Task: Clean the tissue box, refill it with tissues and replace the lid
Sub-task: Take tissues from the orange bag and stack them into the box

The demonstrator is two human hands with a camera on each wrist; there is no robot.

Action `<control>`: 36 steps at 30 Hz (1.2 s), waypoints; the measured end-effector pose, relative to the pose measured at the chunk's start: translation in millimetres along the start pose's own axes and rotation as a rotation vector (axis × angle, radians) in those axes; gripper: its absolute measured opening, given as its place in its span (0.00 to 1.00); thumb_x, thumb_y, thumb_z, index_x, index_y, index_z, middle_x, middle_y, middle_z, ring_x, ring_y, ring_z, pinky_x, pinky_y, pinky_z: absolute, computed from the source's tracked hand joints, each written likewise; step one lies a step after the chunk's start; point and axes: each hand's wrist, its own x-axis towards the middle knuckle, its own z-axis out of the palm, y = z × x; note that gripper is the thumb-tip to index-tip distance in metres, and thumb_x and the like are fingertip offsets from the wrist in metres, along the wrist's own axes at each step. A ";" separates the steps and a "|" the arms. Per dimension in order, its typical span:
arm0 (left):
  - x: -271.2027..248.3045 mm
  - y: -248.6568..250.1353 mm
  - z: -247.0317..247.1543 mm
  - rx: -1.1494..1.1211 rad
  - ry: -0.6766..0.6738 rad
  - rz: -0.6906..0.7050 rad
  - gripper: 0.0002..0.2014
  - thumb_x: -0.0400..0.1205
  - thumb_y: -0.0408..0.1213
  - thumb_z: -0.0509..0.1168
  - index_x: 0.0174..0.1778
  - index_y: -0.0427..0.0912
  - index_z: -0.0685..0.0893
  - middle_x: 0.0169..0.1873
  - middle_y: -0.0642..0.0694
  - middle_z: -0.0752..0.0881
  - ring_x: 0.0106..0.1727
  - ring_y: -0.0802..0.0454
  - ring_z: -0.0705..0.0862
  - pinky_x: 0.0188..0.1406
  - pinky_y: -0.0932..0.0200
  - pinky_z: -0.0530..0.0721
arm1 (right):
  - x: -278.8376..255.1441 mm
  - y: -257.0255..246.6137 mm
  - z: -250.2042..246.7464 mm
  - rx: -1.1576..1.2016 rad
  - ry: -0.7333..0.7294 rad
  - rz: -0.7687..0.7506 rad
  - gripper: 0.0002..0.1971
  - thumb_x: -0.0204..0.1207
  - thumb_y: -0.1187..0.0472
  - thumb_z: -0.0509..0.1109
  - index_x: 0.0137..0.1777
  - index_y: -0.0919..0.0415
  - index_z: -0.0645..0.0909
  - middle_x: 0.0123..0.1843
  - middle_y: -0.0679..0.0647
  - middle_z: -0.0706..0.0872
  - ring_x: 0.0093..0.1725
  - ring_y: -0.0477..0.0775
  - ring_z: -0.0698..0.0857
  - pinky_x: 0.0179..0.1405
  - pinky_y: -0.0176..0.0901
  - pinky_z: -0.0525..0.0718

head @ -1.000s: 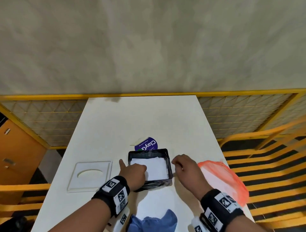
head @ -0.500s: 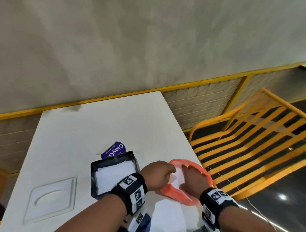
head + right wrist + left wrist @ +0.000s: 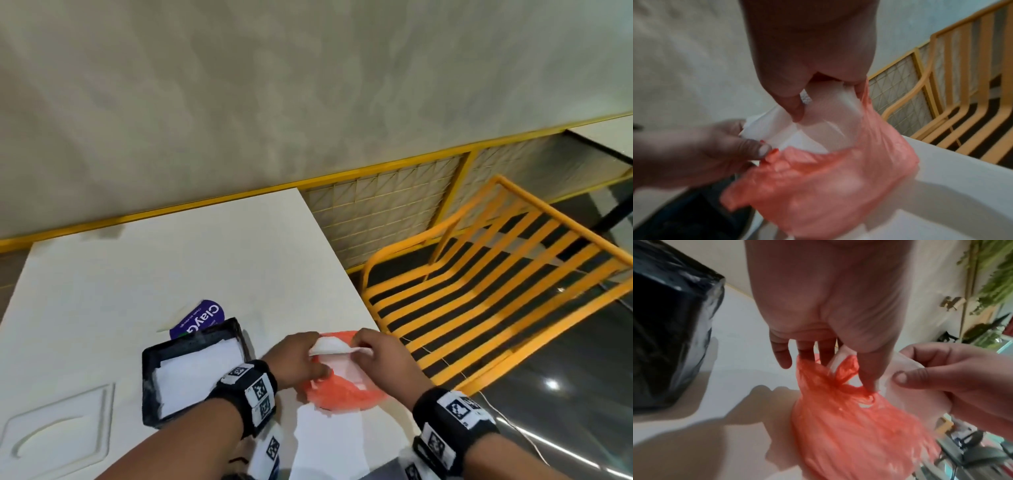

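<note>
Head view shows the black tissue box (image 3: 195,370) on the table (image 3: 171,260), already partly filled with white tissues. Left hand (image 3: 296,358) and right hand (image 3: 380,356) both pinch a tissue bundle (image 3: 330,345) out of the orange bag (image 3: 342,394). I judge refilling is halfway; the lid (image 3: 58,421) lies aside, not yet replaced.

On the bench (image 3: 171,260) the tissue box (image 3: 150,383) sits between the lid (image 3: 58,431) (at its left) and the bag (image 3: 346,394) at its right, near the bench's right edge. Tissues (image 3: 198,371) lie in the box; a round label (image 3: 202,317) lies just behind it.
</note>
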 end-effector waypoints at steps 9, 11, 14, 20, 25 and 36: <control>-30.4 24.9 -40.0 -0.659 0.243 0.050 0.18 0.70 0.42 0.77 0.54 0.40 0.87 0.49 0.39 0.93 0.47 0.46 0.90 0.50 0.46 0.89 | 24.5 -60.1 -61.1 0.428 -0.016 0.031 0.21 0.69 0.59 0.81 0.59 0.42 0.81 0.51 0.48 0.87 0.51 0.44 0.85 0.52 0.39 0.83; -42.7 31.8 -58.1 -0.792 0.284 0.073 0.20 0.73 0.37 0.77 0.60 0.37 0.86 0.55 0.36 0.92 0.53 0.43 0.91 0.56 0.44 0.89 | 33.5 -77.4 -68.5 0.723 0.009 0.051 0.27 0.67 0.62 0.83 0.63 0.45 0.80 0.52 0.56 0.90 0.53 0.54 0.89 0.58 0.52 0.86; -66.2 36.3 -92.1 -0.930 0.356 0.121 0.16 0.79 0.30 0.75 0.62 0.36 0.85 0.57 0.34 0.91 0.53 0.42 0.91 0.53 0.46 0.90 | 44.3 -99.0 -69.5 1.141 -0.094 0.108 0.30 0.69 0.67 0.81 0.71 0.57 0.76 0.58 0.63 0.91 0.53 0.59 0.90 0.57 0.56 0.85; -114.4 18.4 -144.1 -1.168 0.440 0.185 0.20 0.78 0.30 0.73 0.66 0.36 0.84 0.60 0.31 0.90 0.57 0.33 0.90 0.52 0.39 0.91 | 45.8 -147.8 -33.6 1.506 -0.522 0.162 0.46 0.56 0.49 0.90 0.72 0.67 0.78 0.70 0.69 0.83 0.69 0.71 0.82 0.65 0.71 0.82; -145.4 -0.8 -157.6 -1.178 0.526 0.204 0.21 0.74 0.33 0.74 0.64 0.38 0.85 0.59 0.32 0.90 0.57 0.34 0.90 0.52 0.40 0.90 | 43.3 -200.3 -12.9 1.415 -0.516 0.049 0.32 0.63 0.65 0.83 0.68 0.70 0.80 0.65 0.71 0.86 0.62 0.70 0.87 0.60 0.65 0.87; -160.7 -7.9 -139.2 -1.804 0.617 0.311 0.42 0.79 0.71 0.58 0.78 0.40 0.76 0.72 0.30 0.83 0.73 0.31 0.81 0.73 0.30 0.77 | 26.9 -272.7 10.3 1.124 -0.012 -0.353 0.17 0.66 0.64 0.78 0.56 0.52 0.87 0.53 0.54 0.93 0.54 0.56 0.91 0.53 0.51 0.89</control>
